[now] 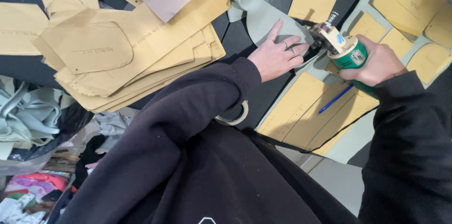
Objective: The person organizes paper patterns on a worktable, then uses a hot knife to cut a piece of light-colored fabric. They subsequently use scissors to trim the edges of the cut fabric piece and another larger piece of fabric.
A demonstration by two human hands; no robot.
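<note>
**Fingers close to the cutter head**

Your right hand (379, 61) is closed in a full grip around the green, barrel-shaped handheld electric fabric cutter (346, 52), whose cream-and-metal head points toward your other hand. Your left hand (275, 54) lies open and flat, palm down, pressing on the pale grey-green strip of fabric (256, 14); it holds nothing, it only pins the cloth. The ringed fingers (294, 47) reach right up to the cutter head, with hardly any gap showing.

That closeness is the main risk, as I judge it: if the cutter jumps forward or the cloth gives suddenly, your fingertips are the first thing in its path. Whether the blade is running cannot be told here.

Just beyond the cutter, under and around your right hand, tan kraft-paper pattern pieces (301, 104) lie on the cloth, and a blue pen (335, 99) rests on them just below your right wrist. A nudged pattern would likely throw the cut line off.

Near your left forearm sits a roll of tape (235, 118), partly hidden by your black sleeve (188, 111). Further out to your left, a loose stack of tan paper patterns (127, 45) overlaps untidily and could slide.
</note>
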